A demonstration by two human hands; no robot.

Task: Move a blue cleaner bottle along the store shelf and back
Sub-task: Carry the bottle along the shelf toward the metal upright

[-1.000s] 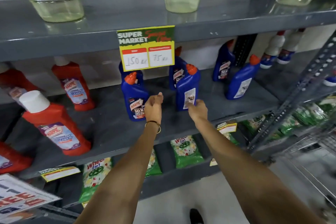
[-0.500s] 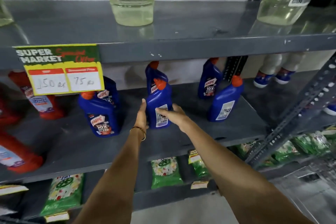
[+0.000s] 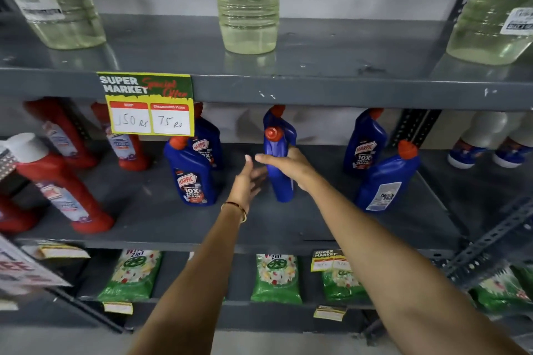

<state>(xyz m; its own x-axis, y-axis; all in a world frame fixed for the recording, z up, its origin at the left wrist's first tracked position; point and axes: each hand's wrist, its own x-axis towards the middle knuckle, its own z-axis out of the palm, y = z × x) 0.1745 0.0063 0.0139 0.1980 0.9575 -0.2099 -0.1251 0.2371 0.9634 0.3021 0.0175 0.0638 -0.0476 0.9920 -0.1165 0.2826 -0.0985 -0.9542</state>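
My right hand is clamped around the middle of the blue Harpic cleaner bottle, which stands upright on the grey middle shelf between two other blue bottles. My left hand is spread open just beside it, gripping nothing.

I see even, fairly dim indoor light with soft shadows under the shelf. Wide-angle distortion bends the edges; the red bottles at far left blur, and the centre stays sharp.
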